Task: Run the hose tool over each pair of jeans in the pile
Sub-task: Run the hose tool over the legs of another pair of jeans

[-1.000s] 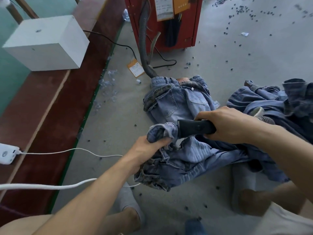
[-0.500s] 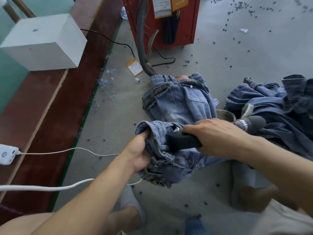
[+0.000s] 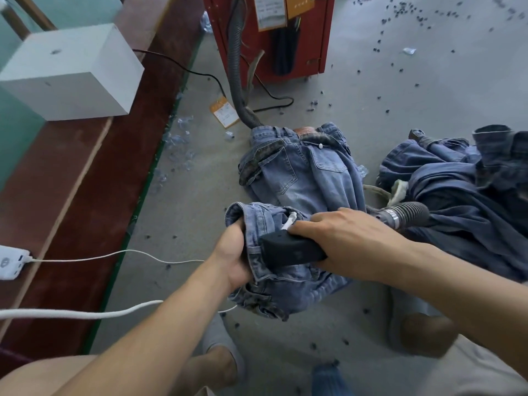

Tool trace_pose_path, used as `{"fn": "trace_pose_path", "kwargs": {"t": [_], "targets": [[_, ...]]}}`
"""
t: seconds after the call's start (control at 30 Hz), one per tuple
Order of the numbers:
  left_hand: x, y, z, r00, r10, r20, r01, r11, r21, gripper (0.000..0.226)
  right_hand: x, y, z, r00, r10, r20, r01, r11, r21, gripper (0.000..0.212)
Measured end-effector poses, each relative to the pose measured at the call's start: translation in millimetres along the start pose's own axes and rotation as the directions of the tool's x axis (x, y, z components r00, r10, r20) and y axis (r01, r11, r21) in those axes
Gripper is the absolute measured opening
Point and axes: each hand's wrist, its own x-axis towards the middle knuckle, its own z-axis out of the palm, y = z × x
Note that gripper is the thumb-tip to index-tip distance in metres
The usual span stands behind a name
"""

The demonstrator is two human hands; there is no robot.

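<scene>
A pair of light blue jeans [image 3: 303,172] lies on the grey floor, its leg bunched up toward me. My left hand [image 3: 231,258] grips that bunched denim at its left edge. My right hand [image 3: 340,238] holds the black nozzle of the hose tool [image 3: 288,251], which presses on the denim just right of my left hand. The ribbed grey hose [image 3: 405,214] trails off to the right behind my right wrist. A heap of darker blue jeans [image 3: 468,195] lies at the right.
A red machine [image 3: 274,35] stands at the back with a grey ribbed hose [image 3: 237,70] running down to the jeans. A white box [image 3: 68,75] sits on a brown ledge at left. White cables [image 3: 85,311] cross the floor. Dark scraps litter the floor.
Both hands have come down and toward me with the bunched denim. The nozzle has slid lower along the fabric, and the ribbed hose now shows behind my right wrist.
</scene>
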Motion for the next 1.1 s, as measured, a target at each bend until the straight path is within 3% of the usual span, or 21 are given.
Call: {"fn": "trace_pose_path", "kwargs": {"t": [0.13, 0.23, 0.4, 0.53, 0.73, 0.9, 1.0, 1.1], "targets": [[3, 3, -5, 1.0, -0.006, 0.007, 0.006, 1.0, -0.02, 0.061, -3, 9, -1, 0.998, 0.015, -0.063, -0.013, 1.0, 0.025, 0.05], [5, 5, -4, 1.0, 0.03, 0.004, -0.03, 1.0, 0.0, 0.062, -8, 20, -9, 0.998, 0.056, -0.031, -0.053, 0.995, 0.08, 0.051], [8, -5, 8, 0.991, 0.023, 0.129, -0.025, 1.0, 0.013, 0.055, -9, 4, -10, 0.999, -0.013, 0.03, 0.011, 0.998, 0.064, 0.045], [9, -6, 8, 0.985, -0.032, 0.17, 0.04, 0.998, -0.046, 0.06, -6, -13, -10, 0.996, -0.092, 0.017, 0.088, 0.984, 0.152, 0.045], [4, -4, 1, 0.968, 0.018, 0.251, -0.007, 0.999, -0.042, 0.059, -18, 19, -24, 0.993, 0.057, 0.103, -0.058, 0.998, 0.001, 0.045], [7, -7, -3, 0.977, 0.016, 0.211, -0.012, 1.0, -0.018, 0.062, -12, -21, -9, 0.994, -0.096, 0.055, 0.09, 0.991, 0.096, 0.046], [4, 3, -17, 0.98, 0.105, 0.171, -0.111, 0.994, 0.025, 0.057, -8, 5, -27, 0.999, 0.008, -0.047, 0.0, 0.986, 0.169, 0.046], [0, 5, -29, 0.977, 0.13, 0.172, -0.13, 0.991, -0.006, 0.058, -10, 63, -55, 0.975, 0.21, -0.077, -0.208, 0.977, 0.043, 0.046]]}}
